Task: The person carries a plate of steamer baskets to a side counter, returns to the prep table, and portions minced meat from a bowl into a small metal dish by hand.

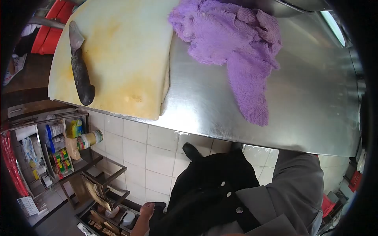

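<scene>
My left hand [147, 209] hangs low at the bottom of the view, beside the black apron [208, 185]. Its fingers look curled; whether anything is inside them is hidden. A grey sleeve [297, 173] reaches the table's front edge on the right, and my right hand is out of sight there. On the yellow-stained white cutting board [122, 59] lies a knife [82, 69] with a black handle, its blade pointing away from me. A fluffy purple cloth [236, 47] is bunched on the steel table [315, 98], right of the board. Neither hand touches these things.
Below left, shelves [41, 157] hold cans, bottles and packets. A dark metal frame [114, 173] and a compartmented box [104, 224] stand near my left hand. Red containers [49, 31] are at the upper left. White tiles [134, 149] cover the floor.
</scene>
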`<action>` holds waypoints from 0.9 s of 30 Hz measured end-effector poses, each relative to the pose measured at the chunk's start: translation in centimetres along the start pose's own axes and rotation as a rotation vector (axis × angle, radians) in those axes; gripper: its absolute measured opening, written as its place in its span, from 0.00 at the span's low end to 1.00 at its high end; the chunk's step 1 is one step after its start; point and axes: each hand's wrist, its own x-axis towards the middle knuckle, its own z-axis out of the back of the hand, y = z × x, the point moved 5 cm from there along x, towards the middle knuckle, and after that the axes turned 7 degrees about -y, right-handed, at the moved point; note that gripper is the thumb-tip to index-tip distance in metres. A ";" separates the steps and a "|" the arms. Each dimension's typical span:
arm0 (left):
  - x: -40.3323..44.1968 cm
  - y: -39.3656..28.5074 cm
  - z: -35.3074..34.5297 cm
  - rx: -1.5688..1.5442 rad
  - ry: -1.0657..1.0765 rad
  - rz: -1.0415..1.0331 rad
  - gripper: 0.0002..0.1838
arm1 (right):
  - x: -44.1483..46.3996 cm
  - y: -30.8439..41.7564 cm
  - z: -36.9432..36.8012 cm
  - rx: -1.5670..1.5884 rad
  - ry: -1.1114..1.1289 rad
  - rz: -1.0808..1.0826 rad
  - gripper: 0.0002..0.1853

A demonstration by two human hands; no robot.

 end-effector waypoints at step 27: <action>0.2 -19.0 3.2 0.384 -0.097 -0.819 0.27 | -31.6 6.3 19.3 0.563 -0.280 0.641 0.09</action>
